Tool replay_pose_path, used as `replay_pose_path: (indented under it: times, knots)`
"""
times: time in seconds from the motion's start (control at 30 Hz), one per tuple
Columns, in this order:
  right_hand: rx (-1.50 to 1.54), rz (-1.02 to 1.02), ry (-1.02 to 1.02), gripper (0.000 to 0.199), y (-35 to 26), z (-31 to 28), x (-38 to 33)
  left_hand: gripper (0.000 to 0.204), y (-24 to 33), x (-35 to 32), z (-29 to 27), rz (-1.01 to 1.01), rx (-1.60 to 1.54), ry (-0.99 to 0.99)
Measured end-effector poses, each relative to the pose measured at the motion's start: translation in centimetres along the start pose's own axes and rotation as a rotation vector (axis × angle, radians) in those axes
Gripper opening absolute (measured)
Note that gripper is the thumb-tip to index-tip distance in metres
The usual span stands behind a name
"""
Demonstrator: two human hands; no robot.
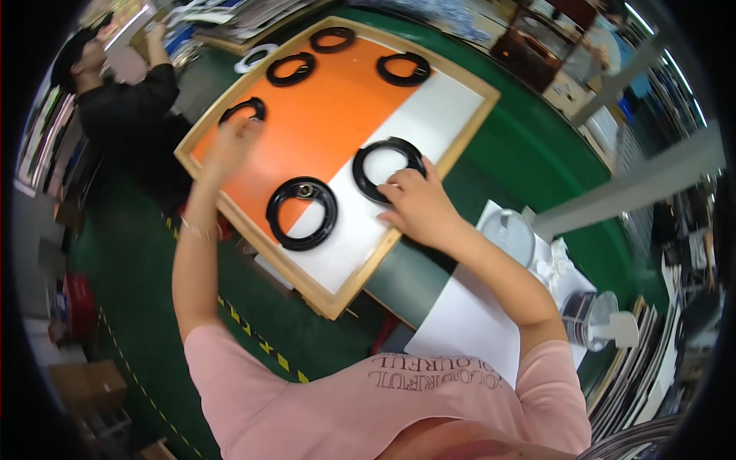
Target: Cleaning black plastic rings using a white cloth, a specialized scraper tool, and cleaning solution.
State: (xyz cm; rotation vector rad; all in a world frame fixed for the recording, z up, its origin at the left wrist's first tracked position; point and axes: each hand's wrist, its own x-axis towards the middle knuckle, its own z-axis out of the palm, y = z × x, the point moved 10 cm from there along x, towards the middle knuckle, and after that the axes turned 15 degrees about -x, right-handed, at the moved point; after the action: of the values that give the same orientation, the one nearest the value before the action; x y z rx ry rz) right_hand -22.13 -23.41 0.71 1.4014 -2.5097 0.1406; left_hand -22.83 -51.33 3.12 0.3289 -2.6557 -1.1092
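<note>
Several black rings lie in a wood-framed tray (452,157) lined with an orange area and a white area. My right hand (422,205) has its fingers curled over the near right edge of one black ring (360,170) on the white part. My left hand (234,147), smeared by motion, is over the tray's left side, just below another black ring (259,107); whether it touches that ring I cannot tell. Between my hands sits a black ring (331,211) with a small metal piece on its upper inner edge.
Three more rings, including one black ring (402,69), lie toward the tray's far end. Right of the tray are a clear round lid or container (509,236), a clear tub (592,318) and a metal post (636,188). A co-worker in black (126,111) is at the left.
</note>
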Motion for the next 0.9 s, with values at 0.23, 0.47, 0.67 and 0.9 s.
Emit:
replay_pose_path:
  times: [0.23, 0.47, 0.67, 0.9]
  knots:
    - [-0.095, -0.235, 0.082, 0.031, -5.6, -10.1, -14.6, 0.041, -0.7, 8.7, 3.4, 0.075, 0.05, 0.039]
    - [-0.549, 0.55, -0.032, 0.036, 6.1, -23.8, -31.4, 0.036, -3.0, -1.0, 3.1, -0.428, -0.611, -0.078]
    - [-0.619, 0.702, 0.006, 0.04, 12.9, -27.9, -38.6, 0.017, -8.2, 7.1, -3.4, -0.255, -0.831, 0.053]
    - [-0.402, 0.71, -0.402, 0.035, 16.6, -22.6, -35.5, 0.045, 13.5, -10.8, 4.2, 0.047, -1.12, -0.387]
